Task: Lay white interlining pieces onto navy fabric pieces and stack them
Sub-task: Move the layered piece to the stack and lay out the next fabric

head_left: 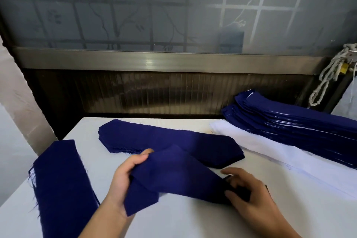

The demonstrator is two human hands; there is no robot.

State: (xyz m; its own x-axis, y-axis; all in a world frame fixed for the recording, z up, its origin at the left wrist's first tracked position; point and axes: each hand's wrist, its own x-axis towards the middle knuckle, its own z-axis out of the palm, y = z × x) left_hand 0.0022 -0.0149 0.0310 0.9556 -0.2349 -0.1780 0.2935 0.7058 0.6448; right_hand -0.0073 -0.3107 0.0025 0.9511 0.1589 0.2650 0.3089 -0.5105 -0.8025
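Navy pointed-end fabric piece [173, 176], creased, held just above the white bench [193, 222], left hand [123, 177] pinching its left end, right hand [249, 193] fingers curled round its right end, flat navy stack [166, 139] behind, white interlining pile [270, 150] far right.

No legible text, label, brand or number in the head view. Faint marks on the white interlining pieces [270, 147] near their front edge: too blurred to read. Yellow padlock [344, 69] among the cord [333, 65] at far right: too small to show any marking.
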